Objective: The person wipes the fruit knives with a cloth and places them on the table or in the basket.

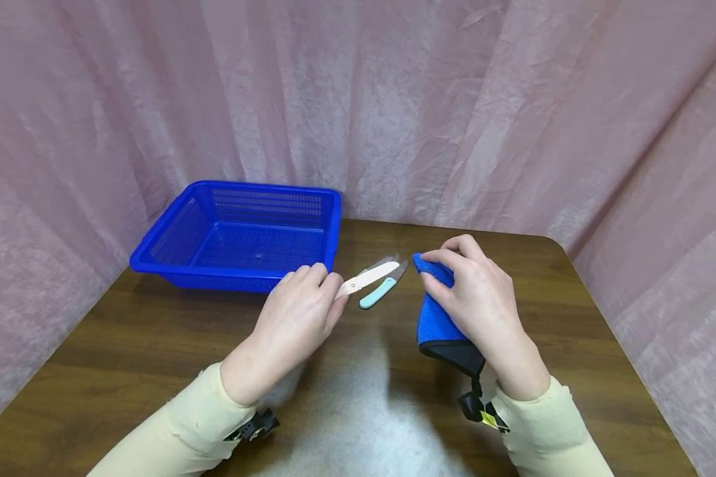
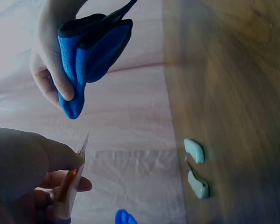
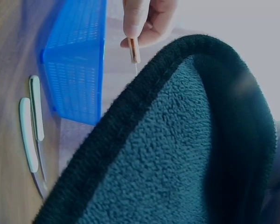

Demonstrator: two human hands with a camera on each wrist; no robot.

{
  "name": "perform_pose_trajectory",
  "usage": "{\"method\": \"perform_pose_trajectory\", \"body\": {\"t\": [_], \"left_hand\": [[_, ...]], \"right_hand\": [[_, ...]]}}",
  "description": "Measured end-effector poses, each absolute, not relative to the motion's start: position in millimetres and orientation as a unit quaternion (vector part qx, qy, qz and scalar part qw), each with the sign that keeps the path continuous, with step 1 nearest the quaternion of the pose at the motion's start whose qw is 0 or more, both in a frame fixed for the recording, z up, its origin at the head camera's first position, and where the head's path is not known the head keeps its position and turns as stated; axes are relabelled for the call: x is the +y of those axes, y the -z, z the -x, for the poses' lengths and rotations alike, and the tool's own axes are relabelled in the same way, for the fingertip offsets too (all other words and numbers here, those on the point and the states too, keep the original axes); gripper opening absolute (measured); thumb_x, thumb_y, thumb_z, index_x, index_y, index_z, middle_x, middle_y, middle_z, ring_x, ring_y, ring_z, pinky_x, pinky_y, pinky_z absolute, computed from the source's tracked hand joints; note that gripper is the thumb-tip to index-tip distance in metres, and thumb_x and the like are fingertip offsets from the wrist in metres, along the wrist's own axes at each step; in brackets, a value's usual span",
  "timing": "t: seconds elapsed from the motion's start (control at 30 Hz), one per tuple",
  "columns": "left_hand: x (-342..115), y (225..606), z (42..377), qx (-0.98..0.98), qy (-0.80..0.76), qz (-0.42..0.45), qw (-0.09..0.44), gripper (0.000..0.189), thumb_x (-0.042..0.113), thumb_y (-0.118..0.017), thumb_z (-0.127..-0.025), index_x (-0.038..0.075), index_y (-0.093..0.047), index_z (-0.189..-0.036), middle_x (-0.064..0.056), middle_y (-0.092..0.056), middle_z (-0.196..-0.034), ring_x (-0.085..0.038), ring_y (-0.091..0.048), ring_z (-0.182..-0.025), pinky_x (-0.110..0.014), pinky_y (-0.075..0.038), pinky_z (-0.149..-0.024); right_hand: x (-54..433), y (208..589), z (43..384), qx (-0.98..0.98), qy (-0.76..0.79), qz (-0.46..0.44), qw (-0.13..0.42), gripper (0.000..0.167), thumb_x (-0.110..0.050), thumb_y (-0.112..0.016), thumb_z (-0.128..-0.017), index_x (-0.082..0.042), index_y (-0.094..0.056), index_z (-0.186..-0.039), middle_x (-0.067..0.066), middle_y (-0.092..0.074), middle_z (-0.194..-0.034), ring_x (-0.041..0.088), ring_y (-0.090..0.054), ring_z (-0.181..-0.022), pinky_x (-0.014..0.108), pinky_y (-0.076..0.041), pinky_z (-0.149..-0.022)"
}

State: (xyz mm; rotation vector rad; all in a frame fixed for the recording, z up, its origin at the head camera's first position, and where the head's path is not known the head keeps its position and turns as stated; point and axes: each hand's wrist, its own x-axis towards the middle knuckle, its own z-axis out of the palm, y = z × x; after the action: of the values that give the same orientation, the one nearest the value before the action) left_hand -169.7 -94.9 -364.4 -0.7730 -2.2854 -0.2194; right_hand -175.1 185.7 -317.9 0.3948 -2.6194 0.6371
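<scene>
My left hand (image 1: 301, 306) grips the handle of a folding knife (image 1: 370, 278), its pale blade out and pointing to the right. In the left wrist view the knife's handle (image 2: 66, 193) lies between thumb and fingers. My right hand (image 1: 480, 291) pinches a folded blue cloth (image 1: 438, 318) with a dark border between thumb and fingers. The cloth's near part hangs below that hand, and its tip points toward the blade, a little apart from it. On the table under the blade lies a mint-handled knife (image 1: 378, 293); a second mint-handled knife (image 3: 36, 107) lies beside it.
A blue plastic basket (image 1: 235, 271) with slotted walls stands at the back left of the wooden table (image 1: 346, 397), just beyond my left hand. Pink curtains (image 1: 394, 119) hang behind the table and along its right side.
</scene>
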Motion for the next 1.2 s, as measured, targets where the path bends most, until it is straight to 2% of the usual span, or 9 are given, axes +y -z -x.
{"method": "perform_pose_trajectory", "body": {"t": [0.3, 0.5, 0.63, 1.0, 1.2], "left_hand": [[-105, 356, 178, -0.882, 0.079, 0.298, 0.356, 0.028, 0.016, -0.081, -0.097, 0.006, -0.06, -0.084, -0.005, -0.051, -0.071, -0.031, -0.055, -0.06, -0.042, -0.044, -0.051], [-114, 349, 185, -0.891, 0.083, 0.283, 0.346, 0.031, 0.013, -0.08, -0.096, 0.006, -0.054, -0.08, -0.007, -0.048, -0.067, -0.032, -0.054, -0.056, -0.043, -0.043, -0.046], [-121, 343, 193, -0.905, 0.075, 0.264, 0.326, 0.034, 0.014, -0.08, -0.097, 0.006, -0.052, -0.08, -0.007, -0.048, -0.065, -0.034, -0.055, -0.055, -0.047, -0.044, -0.045], [-148, 326, 214, -0.935, 0.066, 0.222, 0.268, 0.029, 0.017, -0.078, -0.1, 0.006, -0.056, -0.084, -0.009, -0.056, -0.065, -0.036, -0.06, -0.055, -0.054, -0.048, -0.047], [-159, 320, 232, -0.956, 0.063, 0.185, 0.218, 0.028, 0.022, -0.075, -0.103, 0.006, -0.058, -0.087, -0.009, -0.061, -0.067, -0.036, -0.062, -0.057, -0.058, -0.051, -0.052]], "right_hand": [[182, 317, 179, -0.934, -0.23, -0.162, 0.219, 0.025, -0.021, -0.081, -0.099, -0.019, -0.085, -0.123, 0.006, -0.065, -0.125, 0.034, -0.071, -0.093, 0.055, -0.056, -0.078], [171, 318, 182, -0.931, -0.226, -0.184, 0.219, 0.026, -0.023, -0.084, -0.097, -0.019, -0.085, -0.123, 0.003, -0.065, -0.126, 0.032, -0.07, -0.092, 0.052, -0.056, -0.075], [163, 319, 183, -0.93, -0.226, -0.194, 0.217, 0.027, -0.023, -0.085, -0.096, -0.021, -0.085, -0.123, 0.002, -0.066, -0.126, 0.032, -0.07, -0.093, 0.052, -0.056, -0.075], [143, 328, 187, -0.926, -0.198, -0.24, 0.212, 0.027, -0.02, -0.084, -0.095, -0.021, -0.085, -0.122, 0.003, -0.066, -0.122, 0.031, -0.069, -0.091, 0.05, -0.057, -0.075], [133, 333, 191, -0.918, -0.198, -0.264, 0.221, 0.025, -0.019, -0.086, -0.095, -0.02, -0.085, -0.119, 0.004, -0.067, -0.12, 0.031, -0.07, -0.088, 0.05, -0.057, -0.074]]}}
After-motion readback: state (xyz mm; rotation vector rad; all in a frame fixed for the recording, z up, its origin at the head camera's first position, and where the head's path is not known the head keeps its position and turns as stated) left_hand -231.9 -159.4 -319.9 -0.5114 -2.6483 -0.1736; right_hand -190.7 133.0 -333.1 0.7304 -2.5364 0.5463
